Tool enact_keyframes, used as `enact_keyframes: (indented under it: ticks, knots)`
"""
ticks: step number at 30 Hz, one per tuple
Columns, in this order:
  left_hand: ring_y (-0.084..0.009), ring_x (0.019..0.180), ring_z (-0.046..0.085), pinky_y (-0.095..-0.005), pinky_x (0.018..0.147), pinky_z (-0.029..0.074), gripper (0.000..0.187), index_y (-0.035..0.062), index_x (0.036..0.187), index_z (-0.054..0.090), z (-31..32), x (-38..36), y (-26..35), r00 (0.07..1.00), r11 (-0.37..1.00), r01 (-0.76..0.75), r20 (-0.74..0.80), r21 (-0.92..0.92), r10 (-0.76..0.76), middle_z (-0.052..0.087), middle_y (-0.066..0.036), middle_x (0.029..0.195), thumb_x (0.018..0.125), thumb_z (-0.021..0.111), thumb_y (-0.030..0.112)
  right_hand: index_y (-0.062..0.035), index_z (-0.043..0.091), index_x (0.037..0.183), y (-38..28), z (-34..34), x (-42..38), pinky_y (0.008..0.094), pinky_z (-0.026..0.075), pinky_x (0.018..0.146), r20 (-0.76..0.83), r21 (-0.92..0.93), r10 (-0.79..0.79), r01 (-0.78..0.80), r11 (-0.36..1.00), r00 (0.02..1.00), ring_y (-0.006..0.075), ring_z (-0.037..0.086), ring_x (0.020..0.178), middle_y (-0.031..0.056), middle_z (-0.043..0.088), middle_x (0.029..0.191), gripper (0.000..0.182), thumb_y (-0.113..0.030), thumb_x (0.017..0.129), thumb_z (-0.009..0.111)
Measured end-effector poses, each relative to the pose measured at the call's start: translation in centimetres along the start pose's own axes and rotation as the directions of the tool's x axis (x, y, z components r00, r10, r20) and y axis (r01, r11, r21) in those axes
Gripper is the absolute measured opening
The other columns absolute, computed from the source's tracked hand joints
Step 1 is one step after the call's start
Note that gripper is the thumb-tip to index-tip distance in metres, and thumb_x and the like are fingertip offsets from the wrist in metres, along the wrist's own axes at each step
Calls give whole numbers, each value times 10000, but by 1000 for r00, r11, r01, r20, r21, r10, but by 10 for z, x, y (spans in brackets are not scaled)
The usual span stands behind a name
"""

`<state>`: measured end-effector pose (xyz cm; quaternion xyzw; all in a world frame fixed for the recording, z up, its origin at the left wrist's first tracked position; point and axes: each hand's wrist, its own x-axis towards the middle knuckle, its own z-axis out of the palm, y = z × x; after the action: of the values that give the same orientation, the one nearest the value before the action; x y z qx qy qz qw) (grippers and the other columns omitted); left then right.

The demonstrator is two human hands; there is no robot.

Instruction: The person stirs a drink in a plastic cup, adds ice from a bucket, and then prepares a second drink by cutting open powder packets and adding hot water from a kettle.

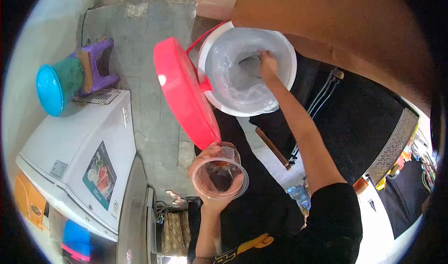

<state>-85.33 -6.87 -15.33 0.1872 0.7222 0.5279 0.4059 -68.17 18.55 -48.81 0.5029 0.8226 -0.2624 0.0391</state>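
Note:
My left hand [198, 163] is wrapped round a clear plastic tub [240, 184], its wide round rim facing me. No contents can be made out in it. Farther up, my right hand [268, 67] reaches into a white bucket [291, 79] lined with a clear plastic bag [228, 70]. The fingers are curled at the dark opening in the bag's middle; what they grip, if anything, is hidden. A red lid [184, 91] stands tilted on the bucket's left side, its lower edge close to my left hand.
At left is a white appliance [70, 142] with a purple stool [100, 68] and a blue-rimmed container [49, 90] beyond it. A brown surface [336, 21] overhangs the bucket at upper right. A black-covered table [359, 119] with a metal edge lies right of my arm.

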Motion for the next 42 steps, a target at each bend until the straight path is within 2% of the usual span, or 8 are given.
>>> enact_keyframes:
  ticks: [6,9,11,15,23,27,29,42]
  knots:
    - [-324,1150,528,-444,983,440,815,83,1269,354,-1,-3,3,1000,1000,7,-10,23,-6,515,-166,1208,617,840,28,-121,567,1218,-48,-2,-24,480,457,931,-124,-119,-39,25,993,991,380,534,1112,138,612,1049,449,-48,776,600]
    - [-323,1150,527,-447,987,439,807,81,1263,357,2,-4,4,1000,1000,14,0,-2,-14,516,-168,1207,618,839,23,-163,536,1252,-39,3,-28,461,454,953,-282,129,37,0,992,959,369,504,1164,126,573,1147,518,-44,758,633]
    - [-322,1150,528,-449,988,439,800,79,1258,359,4,0,5,1000,1000,-3,9,-24,3,516,-170,1207,620,837,21,-172,517,1254,-28,11,-31,464,473,910,35,-109,177,-172,979,984,430,560,1050,185,541,1217,607,53,700,622]
    - [-318,1143,532,-441,982,444,790,77,1252,363,7,0,7,999,999,-45,20,-26,45,519,-175,1209,622,837,18,-161,549,1215,-44,-8,-20,471,488,878,133,-137,208,-190,972,969,433,585,1001,194,570,1144,534,12,717,631]
    - [-307,1135,537,-423,969,451,784,72,1243,372,0,-1,7,999,1000,28,38,1,-28,527,-172,1201,616,840,12,-145,608,1135,-21,-34,5,465,492,832,434,-28,-228,266,964,872,388,607,976,172,606,1054,415,-59,734,669]
    - [-296,1128,540,-413,964,454,774,70,1235,377,-1,1,6,999,1000,23,45,-5,-22,528,-167,1196,621,845,26,-171,607,1145,-15,-30,-1,463,496,846,241,43,-221,217,975,945,386,607,976,160,596,1089,386,-67,774,632]
    - [-292,1125,541,-411,965,454,770,70,1232,377,-1,3,5,999,1000,13,49,-6,-13,528,-166,1195,624,848,33,-209,608,1174,-24,-24,-3,471,486,913,93,-158,-83,97,983,992,346,591,1059,154,580,1091,352,-99,845,545]
    - [-271,1159,517,-400,1008,420,805,48,1280,386,5,4,-8,998,997,30,59,-69,-26,507,-148,1248,604,823,29,-192,632,1153,-4,0,10,458,514,835,226,-176,-114,155,972,968,351,638,955,144,640,1042,355,-65,855,487]
